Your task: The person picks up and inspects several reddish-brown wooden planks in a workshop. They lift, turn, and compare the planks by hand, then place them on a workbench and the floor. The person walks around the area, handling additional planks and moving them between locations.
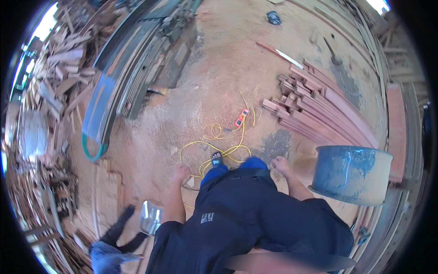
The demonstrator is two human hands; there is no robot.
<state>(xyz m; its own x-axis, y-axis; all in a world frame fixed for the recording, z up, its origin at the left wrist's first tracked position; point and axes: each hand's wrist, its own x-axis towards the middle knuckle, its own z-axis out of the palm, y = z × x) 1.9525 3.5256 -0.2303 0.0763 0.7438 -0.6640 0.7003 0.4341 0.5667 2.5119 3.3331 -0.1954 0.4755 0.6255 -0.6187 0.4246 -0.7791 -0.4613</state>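
My left hand (181, 173) hangs beside my left leg with its fingers curled in, and nothing shows in it. Below it on the floor runs a yellow cord (237, 147), lying in loose loops around my sandalled foot (217, 160). On the other side, my right hand (280, 164) is loosely closed and also appears to hold nothing. The nearest thing to it is a large blue drum (351, 173), lying apart from the hand. Ahead of my feet, the cord meets a red and white power strip (242, 118).
Reddish timber beams (319, 107) lie stacked ahead right. A long machine bed (132, 64) stands ahead left, beside heaped wood scraps (68, 57). Behind me at left are another person (107, 255) and a shiny metal container (150, 218). A dark bundle (273, 18) lies far ahead.
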